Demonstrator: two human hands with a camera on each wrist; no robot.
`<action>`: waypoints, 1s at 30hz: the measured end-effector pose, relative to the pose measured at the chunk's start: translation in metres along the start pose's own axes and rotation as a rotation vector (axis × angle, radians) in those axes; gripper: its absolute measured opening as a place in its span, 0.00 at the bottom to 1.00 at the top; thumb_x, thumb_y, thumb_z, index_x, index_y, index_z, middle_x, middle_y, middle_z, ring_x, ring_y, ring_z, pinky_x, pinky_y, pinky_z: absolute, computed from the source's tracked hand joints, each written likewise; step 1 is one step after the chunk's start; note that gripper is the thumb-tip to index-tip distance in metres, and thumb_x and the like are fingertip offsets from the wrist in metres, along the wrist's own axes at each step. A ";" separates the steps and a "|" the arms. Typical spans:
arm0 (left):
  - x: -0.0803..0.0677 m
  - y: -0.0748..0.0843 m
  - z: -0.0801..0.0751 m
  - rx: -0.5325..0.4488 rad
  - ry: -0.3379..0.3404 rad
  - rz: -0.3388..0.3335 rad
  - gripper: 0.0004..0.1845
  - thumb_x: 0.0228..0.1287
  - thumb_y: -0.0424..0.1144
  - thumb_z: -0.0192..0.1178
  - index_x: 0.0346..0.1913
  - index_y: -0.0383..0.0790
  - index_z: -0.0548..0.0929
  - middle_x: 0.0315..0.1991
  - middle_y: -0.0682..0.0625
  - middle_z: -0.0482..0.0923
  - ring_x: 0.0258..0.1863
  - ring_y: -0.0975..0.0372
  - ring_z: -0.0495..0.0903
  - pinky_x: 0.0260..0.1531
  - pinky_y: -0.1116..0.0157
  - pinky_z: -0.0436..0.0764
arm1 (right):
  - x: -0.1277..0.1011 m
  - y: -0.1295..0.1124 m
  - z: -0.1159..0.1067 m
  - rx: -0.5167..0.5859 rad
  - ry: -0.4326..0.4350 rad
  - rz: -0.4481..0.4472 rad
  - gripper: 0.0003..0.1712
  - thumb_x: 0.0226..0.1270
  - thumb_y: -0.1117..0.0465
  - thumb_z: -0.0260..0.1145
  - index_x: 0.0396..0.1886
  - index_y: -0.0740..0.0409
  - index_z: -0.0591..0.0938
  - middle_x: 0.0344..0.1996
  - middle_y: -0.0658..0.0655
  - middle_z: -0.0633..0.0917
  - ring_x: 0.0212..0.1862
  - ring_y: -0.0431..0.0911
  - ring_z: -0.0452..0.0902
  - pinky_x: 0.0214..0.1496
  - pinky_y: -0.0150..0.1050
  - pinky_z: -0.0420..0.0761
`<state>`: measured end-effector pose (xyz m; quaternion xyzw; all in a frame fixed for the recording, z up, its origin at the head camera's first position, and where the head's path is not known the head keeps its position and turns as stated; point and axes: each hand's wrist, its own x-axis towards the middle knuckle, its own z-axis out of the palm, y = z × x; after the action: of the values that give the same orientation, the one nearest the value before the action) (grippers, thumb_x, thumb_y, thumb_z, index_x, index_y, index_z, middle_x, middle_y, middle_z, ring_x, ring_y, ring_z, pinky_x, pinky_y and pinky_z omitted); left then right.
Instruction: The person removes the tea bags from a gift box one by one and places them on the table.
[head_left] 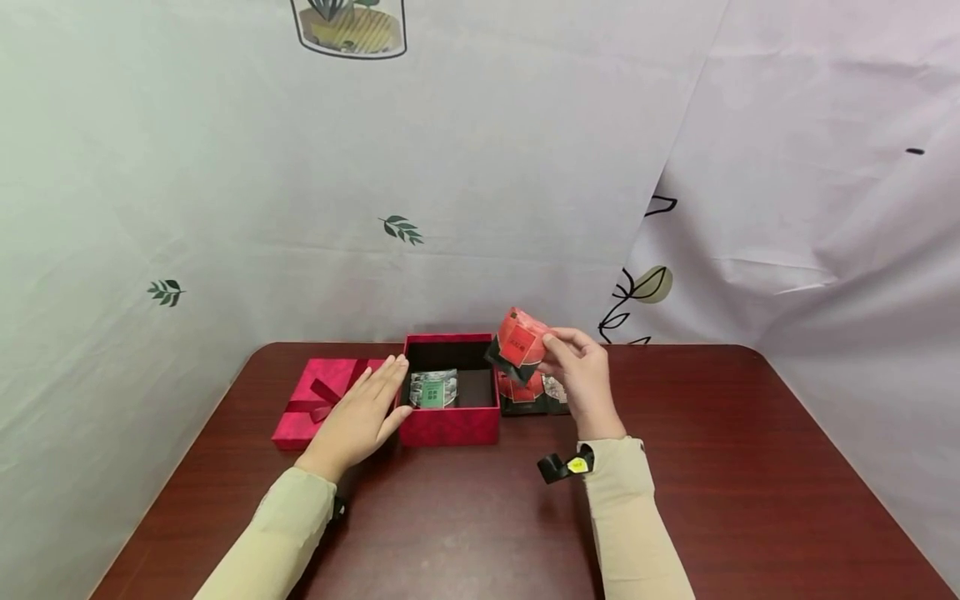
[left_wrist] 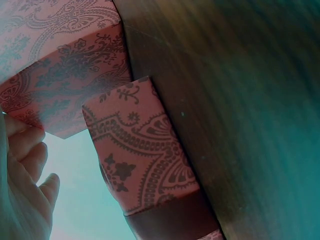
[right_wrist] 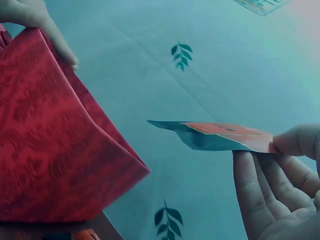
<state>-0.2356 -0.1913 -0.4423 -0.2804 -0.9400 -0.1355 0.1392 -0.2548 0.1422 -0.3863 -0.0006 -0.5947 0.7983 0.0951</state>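
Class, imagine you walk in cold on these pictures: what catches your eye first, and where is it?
First the open red gift box mid-table, a green packet inside it. The left hand rests flat against its left wall, and the right hand pinches a red tea packet up beside the box's far right corner. The box's bowed lid lies left; more packets lie right.

The left hand (head_left: 360,417) lies flat and low, fingers straight and together, pointing forward, palm down, its sleeved forearm angled inward. The right hand (head_left: 581,379) is raised higher, thumb and fingertips (right_wrist: 295,142) pinched together, the remaining fingers loosely curled beneath the pinch.
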 end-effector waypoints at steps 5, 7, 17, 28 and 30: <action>0.000 -0.001 0.001 -0.003 0.015 0.010 0.39 0.71 0.49 0.60 0.76 0.31 0.62 0.76 0.38 0.61 0.77 0.44 0.57 0.74 0.44 0.57 | 0.003 -0.003 -0.016 0.000 0.055 0.004 0.04 0.72 0.68 0.64 0.44 0.62 0.82 0.29 0.48 0.89 0.30 0.40 0.85 0.33 0.32 0.86; 0.001 0.000 0.001 -0.006 0.002 0.007 0.39 0.72 0.49 0.60 0.77 0.31 0.61 0.77 0.39 0.60 0.77 0.45 0.56 0.75 0.44 0.56 | 0.005 -0.005 -0.023 -0.002 0.087 0.008 0.03 0.73 0.67 0.64 0.42 0.58 0.82 0.28 0.47 0.88 0.30 0.39 0.84 0.33 0.32 0.85; 0.000 -0.002 0.001 0.000 -0.002 0.004 0.39 0.73 0.50 0.58 0.77 0.31 0.61 0.77 0.39 0.60 0.78 0.46 0.55 0.75 0.45 0.56 | 0.019 -0.011 -0.056 -0.104 0.195 -0.003 0.08 0.74 0.64 0.63 0.49 0.60 0.82 0.30 0.43 0.85 0.31 0.35 0.80 0.33 0.28 0.80; 0.000 -0.003 0.000 -0.003 -0.007 0.000 0.39 0.73 0.51 0.58 0.77 0.32 0.61 0.78 0.40 0.59 0.78 0.47 0.55 0.76 0.46 0.55 | 0.034 0.000 -0.087 -0.285 0.239 0.046 0.18 0.74 0.61 0.63 0.57 0.68 0.80 0.32 0.41 0.82 0.37 0.34 0.77 0.37 0.25 0.79; 0.000 -0.003 0.001 -0.001 0.001 0.006 0.39 0.73 0.50 0.58 0.77 0.32 0.61 0.77 0.40 0.60 0.78 0.46 0.55 0.75 0.46 0.56 | 0.037 0.002 -0.095 -0.314 0.253 0.063 0.19 0.74 0.60 0.64 0.58 0.68 0.80 0.33 0.41 0.83 0.36 0.34 0.78 0.36 0.25 0.79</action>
<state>-0.2371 -0.1930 -0.4439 -0.2831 -0.9391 -0.1358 0.1398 -0.2809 0.2373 -0.4114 -0.1343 -0.6947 0.6920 0.1430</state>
